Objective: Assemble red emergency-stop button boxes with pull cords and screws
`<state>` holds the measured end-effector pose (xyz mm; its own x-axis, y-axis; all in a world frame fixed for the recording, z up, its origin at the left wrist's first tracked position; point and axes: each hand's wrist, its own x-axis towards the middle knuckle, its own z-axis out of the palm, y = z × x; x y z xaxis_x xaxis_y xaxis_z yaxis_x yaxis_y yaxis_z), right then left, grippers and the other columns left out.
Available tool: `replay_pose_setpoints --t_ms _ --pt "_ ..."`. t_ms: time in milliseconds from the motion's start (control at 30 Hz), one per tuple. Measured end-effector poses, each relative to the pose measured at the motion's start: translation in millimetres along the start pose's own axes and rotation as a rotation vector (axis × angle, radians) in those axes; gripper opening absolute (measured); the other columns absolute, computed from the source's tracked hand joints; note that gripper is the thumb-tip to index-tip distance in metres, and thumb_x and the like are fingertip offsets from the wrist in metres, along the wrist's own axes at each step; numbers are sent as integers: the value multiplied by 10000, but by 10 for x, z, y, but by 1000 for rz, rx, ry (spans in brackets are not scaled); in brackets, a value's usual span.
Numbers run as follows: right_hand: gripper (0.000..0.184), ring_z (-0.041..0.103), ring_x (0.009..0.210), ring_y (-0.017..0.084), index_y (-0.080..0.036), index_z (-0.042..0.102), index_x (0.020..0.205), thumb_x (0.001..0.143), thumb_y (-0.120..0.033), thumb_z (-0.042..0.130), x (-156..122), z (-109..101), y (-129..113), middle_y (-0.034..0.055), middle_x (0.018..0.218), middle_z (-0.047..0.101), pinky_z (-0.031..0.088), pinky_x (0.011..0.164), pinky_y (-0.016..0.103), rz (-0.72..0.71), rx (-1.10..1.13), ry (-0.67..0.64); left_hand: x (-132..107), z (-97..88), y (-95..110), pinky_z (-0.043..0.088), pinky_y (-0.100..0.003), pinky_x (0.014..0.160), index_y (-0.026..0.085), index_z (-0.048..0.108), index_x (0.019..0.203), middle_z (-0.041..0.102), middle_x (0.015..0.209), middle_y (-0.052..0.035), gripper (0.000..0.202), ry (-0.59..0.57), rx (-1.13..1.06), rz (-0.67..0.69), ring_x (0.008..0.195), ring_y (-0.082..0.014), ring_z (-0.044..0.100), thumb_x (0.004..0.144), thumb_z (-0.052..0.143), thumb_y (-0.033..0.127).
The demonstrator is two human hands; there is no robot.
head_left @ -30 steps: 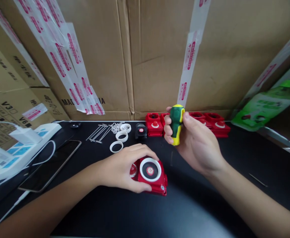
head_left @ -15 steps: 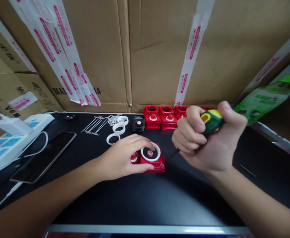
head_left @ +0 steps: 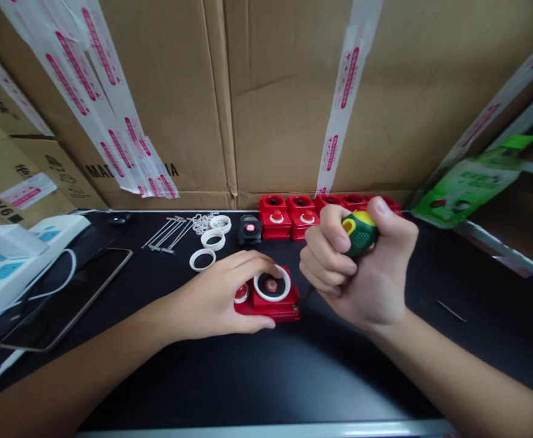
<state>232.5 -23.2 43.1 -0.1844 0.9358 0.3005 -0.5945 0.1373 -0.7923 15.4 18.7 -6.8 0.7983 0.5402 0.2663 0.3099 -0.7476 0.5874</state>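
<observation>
My left hand grips a red box-shaped device that lies on the black table, its thumb along the near side and its fingers over the top. On the device sit a white ring around a dark disc with a red emblem and, partly under my fingers, a red button. In my right hand is a screwdriver with a green and yellow handle. Its dark shaft slopes down left to the device's right end, near a screw at the corner; whether the tip touches cannot be made out.
Several red devices stand in a row at the back beside a black part. Loose white rings and metal rods lie further left. A phone and power strip occupy the left; a green pouch leans at right.
My right hand has moved left and slightly down with the screwdriver, bringing its shaft to the device's right end. My left hand keeps its hold; the whole view has shifted slightly.
</observation>
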Motion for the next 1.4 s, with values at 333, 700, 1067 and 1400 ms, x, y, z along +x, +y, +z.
replay_pose_setpoints --t_ms 333,700,1067,1400 --pt "553 145 387 65 -226 511 650 991 -656 577 -21 26 8 -101 492 240 161 357 196 -42 -12 -88 14 -13 34 518 -353 1087 273 594 1343 679 1360 -35 513 -25 -55 -26 1243 -241 664 905 856 317" --pt "465 223 418 84 -210 567 725 1005 -579 538 -162 29 268 -92 489 319 202 397 212 71 -75 -203 9 8 -12 531 -377 1034 260 627 1285 705 1279 -40 488 11 -61 -31 1153 -258 686 869 880 297" --pt "450 190 381 83 -222 578 645 950 -552 594 -8 -70 -35 -83 482 280 202 362 227 -101 -15 -86 -10 1 -82 492 -350 1091 277 577 1385 665 1369 -33 651 -27 -9 19 1242 -243 646 828 914 311" --pt "453 176 390 74 -218 537 628 943 -540 590 -47 -56 -25 -88 485 264 197 376 211 -30 46 -113 -15 -8 -87 496 -327 1054 284 595 1363 696 1318 -19 601 -36 -2 13 1188 -226 665 851 906 330"
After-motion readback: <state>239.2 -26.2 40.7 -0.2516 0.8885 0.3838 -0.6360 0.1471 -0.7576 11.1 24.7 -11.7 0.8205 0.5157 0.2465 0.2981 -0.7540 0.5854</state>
